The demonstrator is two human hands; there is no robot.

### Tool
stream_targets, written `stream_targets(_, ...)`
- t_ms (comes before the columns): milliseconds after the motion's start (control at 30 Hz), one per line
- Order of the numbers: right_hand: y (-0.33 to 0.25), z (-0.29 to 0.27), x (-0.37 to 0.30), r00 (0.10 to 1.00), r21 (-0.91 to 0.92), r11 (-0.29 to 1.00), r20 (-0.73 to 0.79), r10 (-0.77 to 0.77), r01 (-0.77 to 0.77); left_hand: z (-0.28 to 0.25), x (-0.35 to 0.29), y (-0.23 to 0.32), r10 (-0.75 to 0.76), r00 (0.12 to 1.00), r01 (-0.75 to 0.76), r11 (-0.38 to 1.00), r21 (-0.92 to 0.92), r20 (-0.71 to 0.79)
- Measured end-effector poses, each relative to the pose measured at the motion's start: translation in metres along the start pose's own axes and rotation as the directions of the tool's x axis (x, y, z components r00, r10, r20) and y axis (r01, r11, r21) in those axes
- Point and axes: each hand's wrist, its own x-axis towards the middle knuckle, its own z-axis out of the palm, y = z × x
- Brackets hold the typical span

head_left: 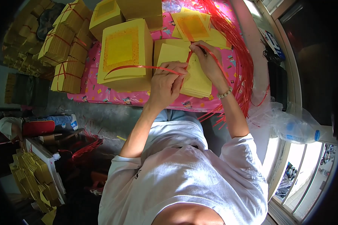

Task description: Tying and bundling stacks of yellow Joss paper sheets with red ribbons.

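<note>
A red strip [139, 66] is held across a yellow paper stack [199, 80] on the pink tablecloth [89, 80], pinched between closed fingers by both the left hand [163, 87] and right hand [211, 66]

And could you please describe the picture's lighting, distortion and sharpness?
In the head view, light glares on the white shirt and partly washes out the lower-right opening, whose edges bend; the lower-left corner is dark; left hand and right hand look fairly sharp.
</note>
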Motion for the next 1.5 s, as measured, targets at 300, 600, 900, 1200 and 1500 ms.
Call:
stream_targets(300,0.008,-0.003,0.008,0.992,-0.097,0.992,0.091,0.09,-0.081,-0.013,0.0,-0.003,0.001,0.989,-0.007,0.999,0.037,0.146)
stream_targets(600,0.009,0.001,0.006,0.997,-0.104,0.993,0.035,0.063,-0.059,-0.01,-0.011,-0.015,0.047,0.988,-0.049,0.999,0.013,0.144)
stream_targets(900,0.015,0.003,0.006,0.993,-0.059,0.992,0.01,0.114,-0.113,-0.009,-0.008,-0.012,0.023,0.986,-0.03,0.999,0.04,0.164)
stream_targets(1200,-0.011,0.002,0.001,0.998,-0.06,0.996,-0.038,0.056,-0.058,0.0,-0.007,-0.014,-0.015,1.0,0.015,1.0,0.024,-0.008)
stream_targets(1500,-0.009,0.001,0.003,0.998,-0.208,0.978,0.052,0.028,-0.017,0.003,-0.008,-0.016,0.014,1.0,-0.014,0.997,0.072,-0.007)
